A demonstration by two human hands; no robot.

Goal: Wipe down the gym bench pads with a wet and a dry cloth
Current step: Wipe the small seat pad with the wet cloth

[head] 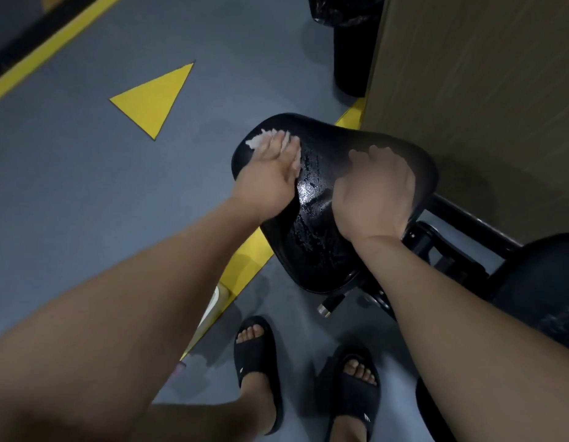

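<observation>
Leans over a glossy black padded gym seat pad [311, 237], streaked wet down its middle. Presses a pale crumpled cloth [256, 142] against the pad's far left edge with the left hand [267, 177], fingers [281, 143] straight and close together on top of the cloth. Rests the right hand [375, 193] on the pad's right side, apart from the cloth; blurred there, so cannot tell whether its fingers clamp anything or merely bend onto the surface. Stands in black slide sandals [257, 362] on a grey floor [85, 186] marked with a yellow triangle [155, 97] and a yellow stripe [244, 260] running under the pad. Hemmed in on the right by a brown panel wall [484, 90]; beyond the pad a black bin [351, 59] lined with a bag, beneath it a black metal frame [452, 250], beside that a second black pad [544, 282].
</observation>
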